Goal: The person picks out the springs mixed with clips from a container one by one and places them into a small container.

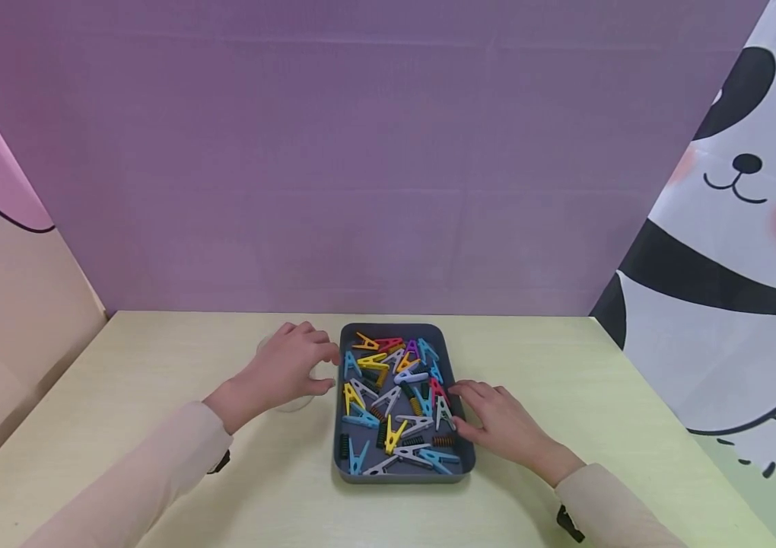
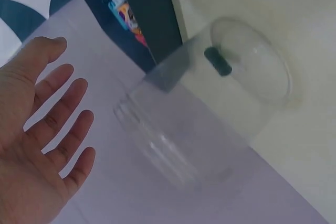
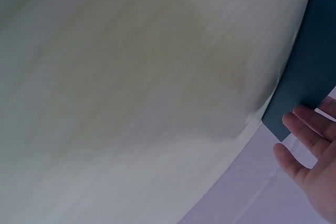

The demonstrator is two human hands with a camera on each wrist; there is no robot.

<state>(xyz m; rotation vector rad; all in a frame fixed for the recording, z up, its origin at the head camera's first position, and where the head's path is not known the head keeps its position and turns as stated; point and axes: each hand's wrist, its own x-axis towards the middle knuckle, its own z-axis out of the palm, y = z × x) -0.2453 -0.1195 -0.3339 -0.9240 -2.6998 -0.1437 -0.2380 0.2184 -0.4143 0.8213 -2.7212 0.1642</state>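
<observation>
A dark grey tray (image 1: 405, 479) full of small plastic clothespins (image 1: 358, 459) in several colours and coil springs (image 1: 443, 441) stands on the table between the hands. My left hand (image 1: 287, 367) is by the tray's left rim, fingers spread and slightly bent, holding nothing. Mostly hidden behind it in the head view is a clear jar (image 2: 184, 129), which stands upright. Inside the jar, near its base, lies one dark green spring-like piece (image 2: 218, 61). At the tray's right side, my right hand (image 1: 500, 421) has its loosely bent fingertips against the outer wall.
The pale wooden table (image 1: 182, 358) extends around the tray. A purple backdrop (image 1: 388, 167) rises at its far edge. Cartoon panels flank it, with a panda (image 1: 744, 251) on the right. Dark wrist bands (image 1: 569, 524) show at the sleeves.
</observation>
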